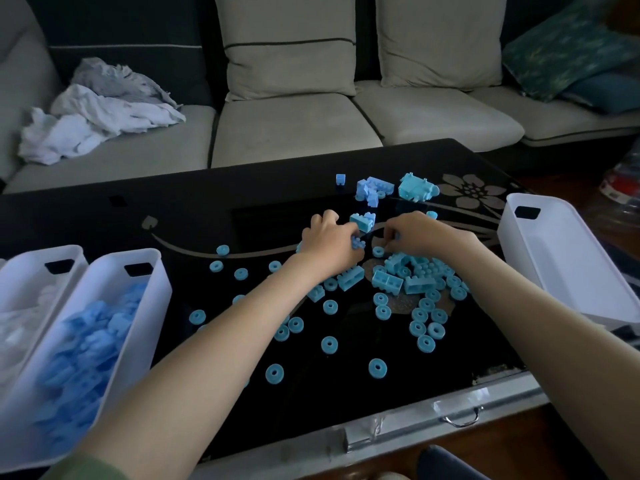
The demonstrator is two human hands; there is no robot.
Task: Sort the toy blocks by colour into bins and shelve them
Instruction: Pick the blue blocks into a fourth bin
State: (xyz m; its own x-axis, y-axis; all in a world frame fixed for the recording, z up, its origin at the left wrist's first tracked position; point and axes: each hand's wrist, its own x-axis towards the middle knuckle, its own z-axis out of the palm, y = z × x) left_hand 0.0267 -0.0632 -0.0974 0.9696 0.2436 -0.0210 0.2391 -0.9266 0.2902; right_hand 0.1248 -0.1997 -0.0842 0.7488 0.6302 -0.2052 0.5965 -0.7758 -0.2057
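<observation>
Light blue bricks and several ring-shaped pieces [417, 292] lie scattered on the black glass table [173, 216]. My left hand [329, 242] is over the table's middle, fingers curled round darker blue bricks [358, 243]. Just right of it, my right hand [412, 233] pinches a small blue piece above the heap. A turquoise brick [363, 221] stands between the two hands. More blue bricks [374, 189] and a turquoise block cluster [415, 187] sit farther back. A white bin [152, 306] at the left holds many darker blue blocks.
Another white bin [31, 271] with white pieces stands at the far left. An empty white bin [568, 251] sits at the table's right edge. A sofa with cushions [287, 46] and crumpled cloth [100, 109] runs behind the table. A drawer handle [462, 419] shows below the front edge.
</observation>
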